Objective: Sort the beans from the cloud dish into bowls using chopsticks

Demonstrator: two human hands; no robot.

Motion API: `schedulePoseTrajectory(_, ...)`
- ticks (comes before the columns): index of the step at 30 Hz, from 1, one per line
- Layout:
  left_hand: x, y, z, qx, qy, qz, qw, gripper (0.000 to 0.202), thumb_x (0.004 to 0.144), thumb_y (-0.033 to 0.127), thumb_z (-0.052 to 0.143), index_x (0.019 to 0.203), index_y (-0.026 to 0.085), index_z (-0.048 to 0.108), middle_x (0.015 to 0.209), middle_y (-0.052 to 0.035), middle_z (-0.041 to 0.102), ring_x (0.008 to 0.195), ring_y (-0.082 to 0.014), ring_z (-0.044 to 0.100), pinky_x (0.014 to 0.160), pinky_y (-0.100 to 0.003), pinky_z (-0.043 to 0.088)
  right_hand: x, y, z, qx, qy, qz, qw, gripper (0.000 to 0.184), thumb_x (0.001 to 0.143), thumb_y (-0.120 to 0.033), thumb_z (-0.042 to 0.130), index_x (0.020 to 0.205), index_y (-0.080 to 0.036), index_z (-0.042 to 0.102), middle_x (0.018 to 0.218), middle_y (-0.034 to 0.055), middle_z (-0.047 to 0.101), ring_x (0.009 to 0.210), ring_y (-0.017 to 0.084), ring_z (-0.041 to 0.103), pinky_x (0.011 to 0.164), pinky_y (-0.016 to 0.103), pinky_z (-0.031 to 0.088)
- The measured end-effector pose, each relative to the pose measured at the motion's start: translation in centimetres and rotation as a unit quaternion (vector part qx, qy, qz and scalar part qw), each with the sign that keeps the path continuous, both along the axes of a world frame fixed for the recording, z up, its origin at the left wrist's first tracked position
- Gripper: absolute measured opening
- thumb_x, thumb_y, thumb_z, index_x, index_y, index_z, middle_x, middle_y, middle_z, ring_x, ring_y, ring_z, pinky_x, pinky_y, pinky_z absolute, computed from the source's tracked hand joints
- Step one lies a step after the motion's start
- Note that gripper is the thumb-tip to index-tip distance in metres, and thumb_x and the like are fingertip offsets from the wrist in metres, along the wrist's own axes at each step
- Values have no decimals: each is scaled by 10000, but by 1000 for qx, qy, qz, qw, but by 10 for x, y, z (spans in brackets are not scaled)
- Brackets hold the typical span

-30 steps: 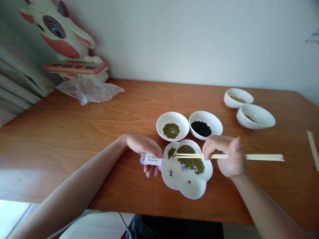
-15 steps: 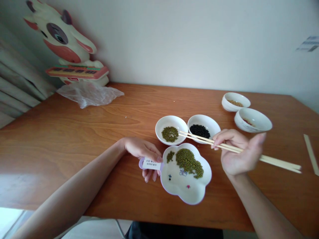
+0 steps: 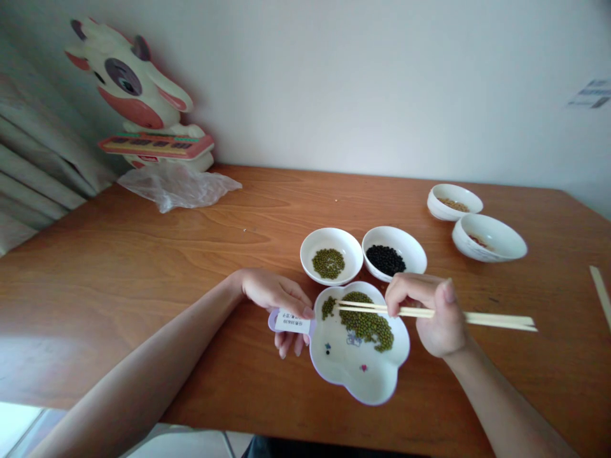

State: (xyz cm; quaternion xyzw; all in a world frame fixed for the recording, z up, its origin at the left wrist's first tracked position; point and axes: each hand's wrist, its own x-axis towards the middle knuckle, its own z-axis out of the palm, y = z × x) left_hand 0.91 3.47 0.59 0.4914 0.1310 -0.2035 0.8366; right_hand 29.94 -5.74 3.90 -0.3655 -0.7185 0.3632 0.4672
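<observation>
My left hand (image 3: 281, 305) grips the labelled handle of a white flower-shaped dish (image 3: 344, 375) with a lilac rim. Green mung beans (image 3: 365, 321) lie in a large pile in the dish, with a small cluster at its upper left and one black bean near the left side. In my right hand (image 3: 429, 308) is a pair of wooden chopsticks (image 3: 491, 319), held almost level. Their tips are over the dish, beside the small cluster; whether they pinch a bean is too small to tell. Just behind the dish stand a bowl of mung beans (image 3: 328, 263) and a bowl of black beans (image 3: 386, 259).
Two more white bowls stand at the back right, one with tan grains (image 3: 453, 205), the other with something reddish (image 3: 478, 241). A pale strip (image 3: 600, 292) lies at the right edge. A cow toy keyboard (image 3: 157, 146) and a clear plastic bag (image 3: 179, 189) sit back left.
My right hand has moved left and down, carrying the chopstick tips from the mung bean bowl to the flower-shaped dish. My left hand keeps its hold. The whole view has shifted slightly.
</observation>
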Motion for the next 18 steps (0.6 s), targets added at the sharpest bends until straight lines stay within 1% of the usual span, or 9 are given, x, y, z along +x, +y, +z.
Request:
schedulePoseTrajectory(5, -1, 0, -1, 0, -7, 7, 1000, 369, 1007, 430, 534, 1083, 138, 746, 1014, -145, 765, 800, -236, 766, 683, -311, 605, 2, 0, -1, -10, -3, 19, 1000, 758, 1019, -651, 163, 619, -213, 635, 580, 40, 597, 550, 179, 538, 555, 351, 358)
schedulePoseTrajectory(9, -1, 1, -4, 5, -2, -6, 1000, 359, 988, 475, 554, 1057, 181, 746, 1022, -136, 766, 801, -241, 768, 678, -319, 610, 1, 0, -2, -21, -2, 50, 999, 764, 1021, -646, 153, 614, -220, 638, 573, 43, 597, 553, 182, 548, 568, 356, 372)
schedulePoseTrajectory(12, -1, 2, -5, 10, -5, -9, 1000, 355, 985, 490, 550, 1051, 204, 750, 1020, -131, 767, 803, -235, 769, 684, -315, 612, 0, -1, -4, -25, 2, 57, 998, 772, 1024, -645, 151, 620, -212, 645, 578, 47, 602, 558, 180, 556, 572, 354, 381)
schedulePoseTrajectory(18, 0, 2, -2, 21, -11, -12, 1000, 355, 1001, 487, 520, 1053, 222, 750, 1021, -122, 769, 803, -228, 768, 691, -314, 609, -1, 1, -6, -1, -15, 58, 998, 794, 1029, -643, 133, 623, -190, 643, 583, 49, 611, 563, 169, 558, 582, 340, 385)
